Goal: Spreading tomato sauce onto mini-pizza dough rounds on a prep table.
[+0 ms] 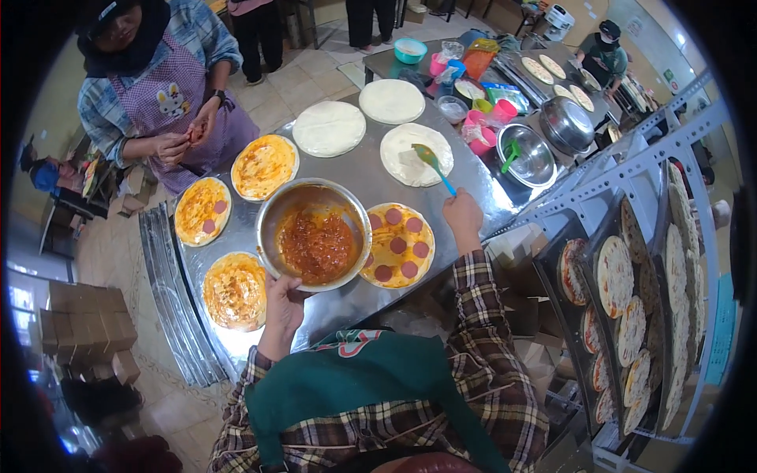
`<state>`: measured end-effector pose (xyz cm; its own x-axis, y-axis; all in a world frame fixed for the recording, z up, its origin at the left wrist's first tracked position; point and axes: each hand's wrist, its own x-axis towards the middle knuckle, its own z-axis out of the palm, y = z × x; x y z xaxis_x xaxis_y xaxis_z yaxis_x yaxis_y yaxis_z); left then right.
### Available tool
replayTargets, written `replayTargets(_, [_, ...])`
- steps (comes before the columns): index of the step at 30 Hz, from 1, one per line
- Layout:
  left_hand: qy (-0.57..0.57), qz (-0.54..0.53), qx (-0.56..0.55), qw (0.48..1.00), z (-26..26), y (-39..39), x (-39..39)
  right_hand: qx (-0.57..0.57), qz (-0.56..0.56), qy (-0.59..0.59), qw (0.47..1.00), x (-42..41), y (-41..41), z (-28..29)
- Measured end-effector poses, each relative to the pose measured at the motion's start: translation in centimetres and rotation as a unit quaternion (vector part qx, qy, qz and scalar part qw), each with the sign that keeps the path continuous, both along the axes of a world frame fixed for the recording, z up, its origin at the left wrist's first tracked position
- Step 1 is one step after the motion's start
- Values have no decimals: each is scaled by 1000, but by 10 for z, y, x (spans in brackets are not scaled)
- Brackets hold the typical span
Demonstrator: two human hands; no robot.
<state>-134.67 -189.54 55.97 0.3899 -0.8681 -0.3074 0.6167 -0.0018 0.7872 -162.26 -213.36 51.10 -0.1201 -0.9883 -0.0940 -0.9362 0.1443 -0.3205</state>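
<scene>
My left hand [284,304] grips the rim of a steel mixing bowl [265,236] holding chunky red sauce [316,239]. In my right hand [462,210] is a blue-handled spoon [437,167], its sauce-stained head over a plain white pizza base [397,159]. Whether the head touches the dough I cannot tell. Two more plain bases, one at the far edge [391,101] and one left of it [329,129], lie beyond the bowl. Partly behind the bowl's right side is a sauced base with sausage slices [397,245]. Sauced bases [234,292] lie to the left.
Across the steel table [349,171], a co-worker [171,100] holds something reddish in both hands. At right stand a steel bowl with a green spatula [526,156], pink cups [480,139] and a rack [615,195] with trays of pizzas. Cardboard boxes [89,319] are stacked at left.
</scene>
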Motion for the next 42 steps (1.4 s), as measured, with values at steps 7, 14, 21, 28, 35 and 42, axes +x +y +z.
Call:
replayTargets(7, [12, 62, 2, 998, 27, 28, 2, -28, 28, -9, 999, 18, 12, -18])
replayTargets(14, [0, 73, 9, 997, 28, 42, 10, -21, -14, -83, 996, 15, -13, -2])
replayTargets(21, [47, 113, -10, 992, 35, 43, 6, -1, 67, -66, 996, 35, -24, -7])
replayTargets(28, [7, 80, 5, 997, 38, 40, 5, -37, 44, -8, 998, 36, -56, -10])
replayTargets(35, [15, 76, 14, 997, 37, 43, 10, 7, 49, -9, 999, 35, -65, 7])
replayTargets(42, [20, 74, 9, 997, 38, 39, 10, -14, 124, -31, 992, 40, -43, 3])
